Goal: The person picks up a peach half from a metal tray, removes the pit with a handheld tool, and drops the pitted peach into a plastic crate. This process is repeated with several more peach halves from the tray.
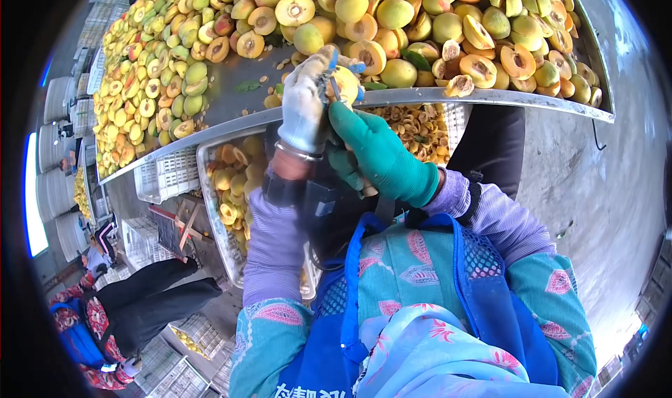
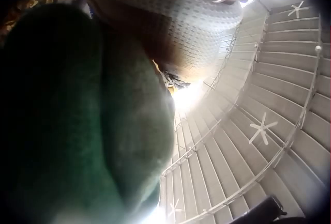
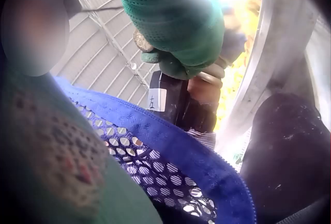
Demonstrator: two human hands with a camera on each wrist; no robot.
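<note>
My left hand, in a white glove with blue fingertips, holds a yellow peach just above the metal table's front rim. A green glove covers my right hand, which grips a pitting tool. The tool's narrow metal end reaches up to the peach, and its round wooden handle end sticks out of the green fist in the right wrist view. Both hands are close together, the green thumb right below the fruit. Dark green fingers fill much of the left wrist view beside the white glove.
Whole and halved peaches heap on the metal table, whose raised rim runs before me. Below stand a white crate of peach halves and a container of brown pits. Another person is at left.
</note>
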